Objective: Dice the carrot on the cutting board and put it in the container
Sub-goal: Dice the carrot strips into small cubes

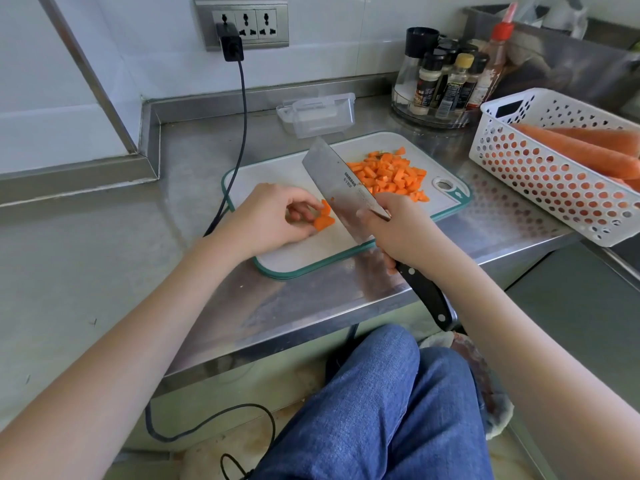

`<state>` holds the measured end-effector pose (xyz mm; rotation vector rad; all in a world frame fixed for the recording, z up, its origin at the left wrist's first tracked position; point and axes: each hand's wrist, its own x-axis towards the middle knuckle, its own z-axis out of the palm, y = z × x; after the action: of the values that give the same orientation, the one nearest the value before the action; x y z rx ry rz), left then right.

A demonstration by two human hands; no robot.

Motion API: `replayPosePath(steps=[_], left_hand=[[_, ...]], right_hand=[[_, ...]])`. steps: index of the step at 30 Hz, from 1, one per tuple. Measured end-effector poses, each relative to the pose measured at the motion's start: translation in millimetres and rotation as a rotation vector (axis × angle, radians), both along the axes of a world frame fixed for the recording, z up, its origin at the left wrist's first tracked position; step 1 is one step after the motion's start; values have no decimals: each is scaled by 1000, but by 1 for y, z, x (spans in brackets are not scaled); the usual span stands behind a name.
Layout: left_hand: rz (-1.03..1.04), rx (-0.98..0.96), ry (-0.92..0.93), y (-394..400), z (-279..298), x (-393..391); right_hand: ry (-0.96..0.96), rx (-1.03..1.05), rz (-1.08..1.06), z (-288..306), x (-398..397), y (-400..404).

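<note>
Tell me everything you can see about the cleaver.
The cleaver has a broad rectangular steel blade with dark printed lettering and a black riveted handle. The right hand grips it where blade meets handle, the handle end sticking out behind. It stands edge-down over the cutting board, beside the carrot piece the left hand pinches. Small carrot bits cling to the blade.

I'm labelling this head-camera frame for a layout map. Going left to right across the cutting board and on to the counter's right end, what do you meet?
Left hand pinching the carrot piece → cleaver gripped by the right hand → pile of diced carrot → board's hanging hole → white basket of whole carrots.
</note>
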<state>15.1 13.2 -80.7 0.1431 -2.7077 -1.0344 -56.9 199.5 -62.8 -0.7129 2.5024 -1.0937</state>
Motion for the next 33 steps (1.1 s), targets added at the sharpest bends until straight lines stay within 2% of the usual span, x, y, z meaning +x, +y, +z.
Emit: replayPosePath(steps=[6,15,20,23,28,33], left_hand=[[53,14,19,-2,-5,1],[96,57,36,8,-6,-1],[150,-11,83,3,-8,-6],[76,-127,60,-3,-7,-14],[-123,-226,-88,-17,-8,-29],[-127,-187,-58,-18,-3,-30]], right_hand=[[-3,20,-51,5,-7,2],[44,106,40,6,-10,-2],[22,89,45,7,-11,0],[37,62,25,6,-14,1],[-25,-13,-61,9,-22,7],[-17,-5,-82,13,-25,11]])
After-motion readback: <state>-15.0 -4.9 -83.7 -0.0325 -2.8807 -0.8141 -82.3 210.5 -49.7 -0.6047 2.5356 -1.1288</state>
